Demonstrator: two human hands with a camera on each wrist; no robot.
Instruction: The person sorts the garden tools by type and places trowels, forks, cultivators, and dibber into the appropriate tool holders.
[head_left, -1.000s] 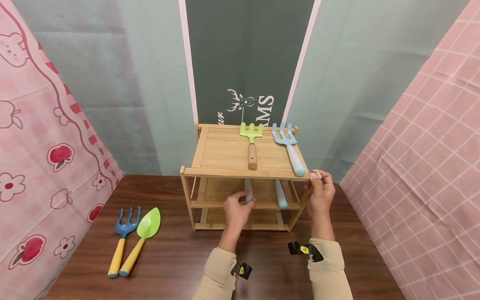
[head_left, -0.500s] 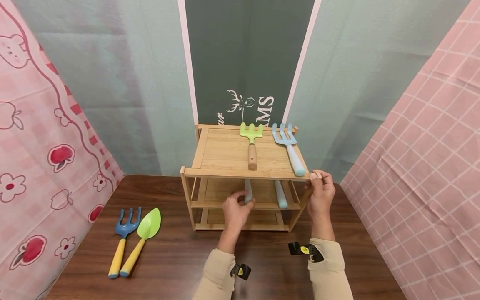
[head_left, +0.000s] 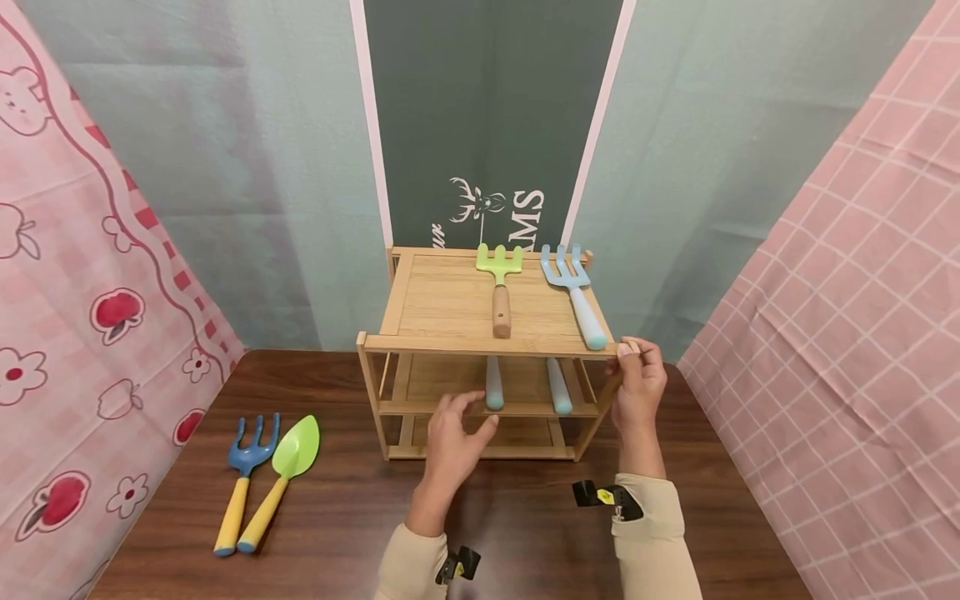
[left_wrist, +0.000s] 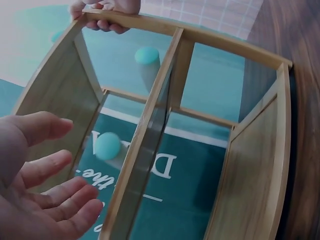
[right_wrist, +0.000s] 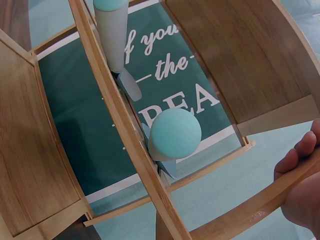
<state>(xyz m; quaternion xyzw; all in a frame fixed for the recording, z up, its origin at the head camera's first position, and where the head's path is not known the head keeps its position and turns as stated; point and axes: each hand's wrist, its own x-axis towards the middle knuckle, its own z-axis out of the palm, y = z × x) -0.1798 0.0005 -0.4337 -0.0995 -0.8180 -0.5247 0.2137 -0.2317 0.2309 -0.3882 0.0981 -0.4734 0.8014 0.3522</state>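
A three-tier wooden rack stands on the table. My right hand grips its front right top corner, fingers curled round the rail in the left wrist view. Two garden tools with pale handles and teal ends lie on the middle shelf: a left one and a right one. Their blue heads are mostly hidden. My left hand is just left of the left tool's handle, fingers spread and holding nothing. On the top shelf lie a green hand fork with a wooden handle and a light blue hand fork.
At the left of the brown table lie a blue hand fork and a green trowel, both with yellow handles. Patterned pink cloth hangs on the left, checked pink cloth on the right. A green curtain hangs behind.
My left hand has let go of the left pale handle on the middle shelf and drawn back down and left, its fingers opening. My right hand stays on the rack's corner.
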